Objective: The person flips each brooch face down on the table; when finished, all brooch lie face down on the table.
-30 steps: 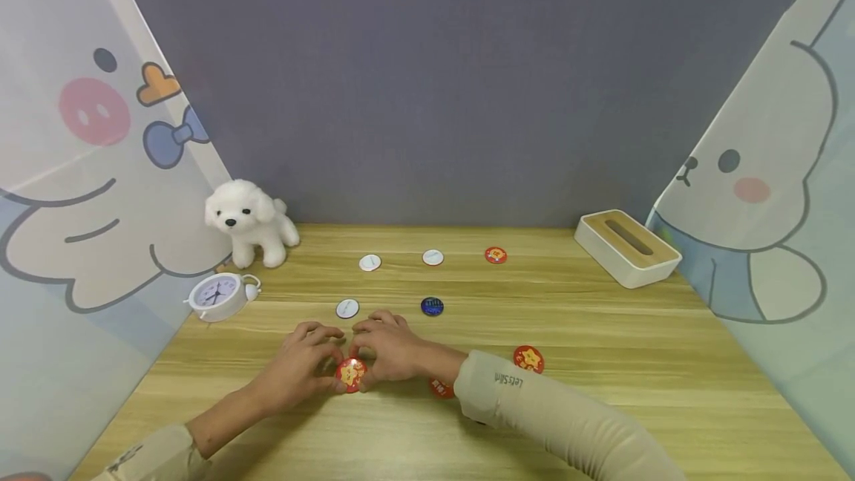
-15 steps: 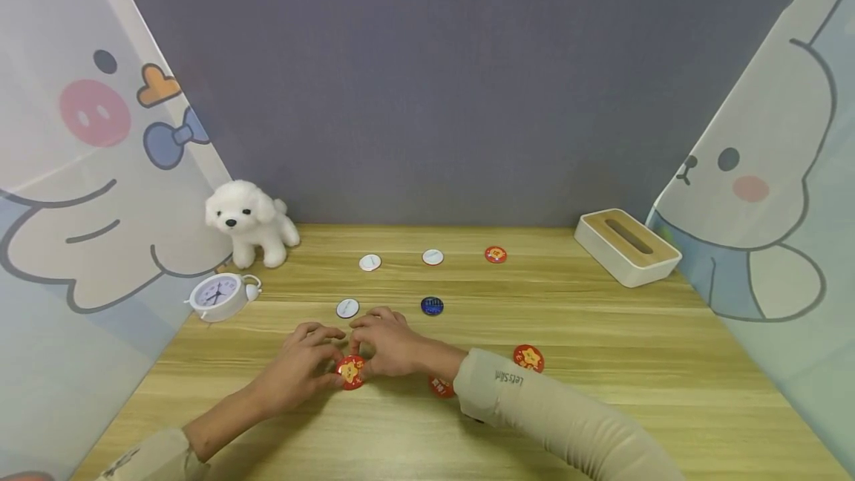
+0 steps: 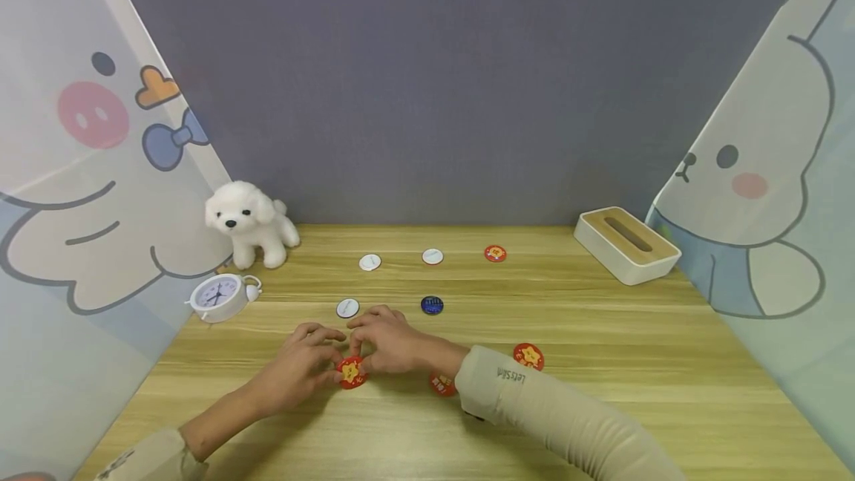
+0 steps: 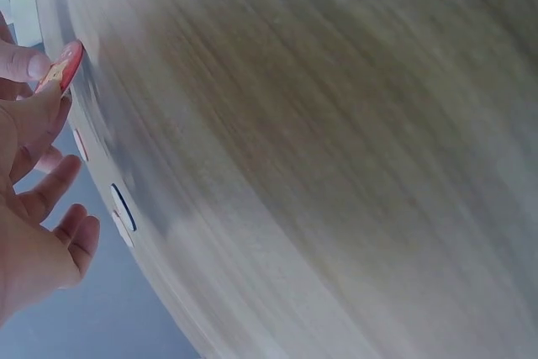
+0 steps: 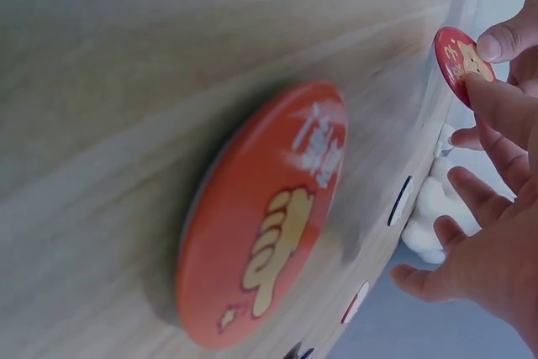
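In the head view, my left hand (image 3: 300, 370) and right hand (image 3: 387, 344) meet over a red round button badge (image 3: 350, 372) with a yellow star figure. Both hands pinch its edges from opposite sides, between thumb and forefinger. The left wrist view shows the badge (image 4: 63, 65) tilted at the fingertips, clear of the wood. From the right wrist view, its printed face (image 5: 458, 60) is partly covered by fingers. Another red badge (image 5: 265, 216), printed with a yellow fist, lies close to the right wrist; in the head view that badge (image 3: 442, 384) is partly behind the right forearm.
Beyond the hands lie white badges (image 3: 347, 308), a dark blue badge (image 3: 432, 305) and a red badge (image 3: 496, 253). One more red star badge (image 3: 528, 356) lies right. A plush dog (image 3: 247, 221), alarm clock (image 3: 219, 297) and tissue box (image 3: 628, 246) stand toward the sides.
The pinched badge has shifted very slightly away from me and turned a little between the fingers. The right hand has moved slightly farther forward; the other badges stay put.
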